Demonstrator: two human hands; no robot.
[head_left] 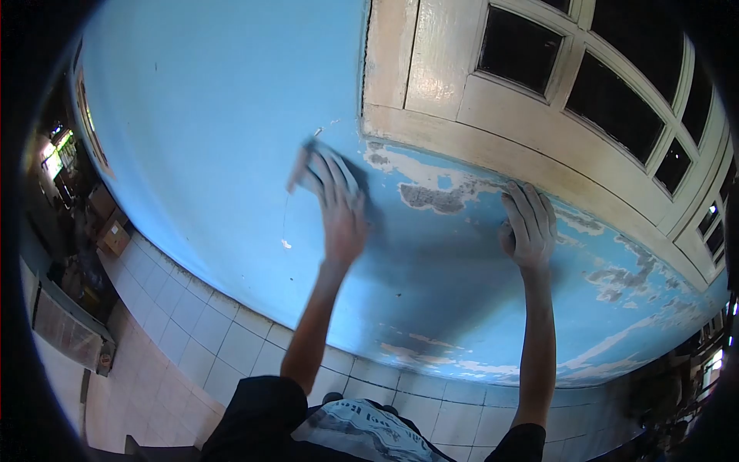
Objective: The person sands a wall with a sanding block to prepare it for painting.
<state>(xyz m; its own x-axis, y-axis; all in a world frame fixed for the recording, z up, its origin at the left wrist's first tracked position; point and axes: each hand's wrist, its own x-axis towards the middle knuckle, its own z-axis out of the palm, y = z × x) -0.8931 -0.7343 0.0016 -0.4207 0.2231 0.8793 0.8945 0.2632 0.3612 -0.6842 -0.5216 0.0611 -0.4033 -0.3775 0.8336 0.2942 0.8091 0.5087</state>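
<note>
My left hand presses against the blue wall, its fingers pointing up and blurred by motion. A thin flat piece with a dark edge seems to lie under those fingers; what it is I cannot make out. Pale dust coats the fingers. My right hand rests on the wall just below the cream window frame, fingers stretched out and also whitish with dust. Between the hands, a bare grey patch shows where the paint has come off.
Dark window panes sit at upper right. More flaked paint runs along the wall to the right. White tiles line the wall's lower part. A cardboard box and a pale cabinet stand at left.
</note>
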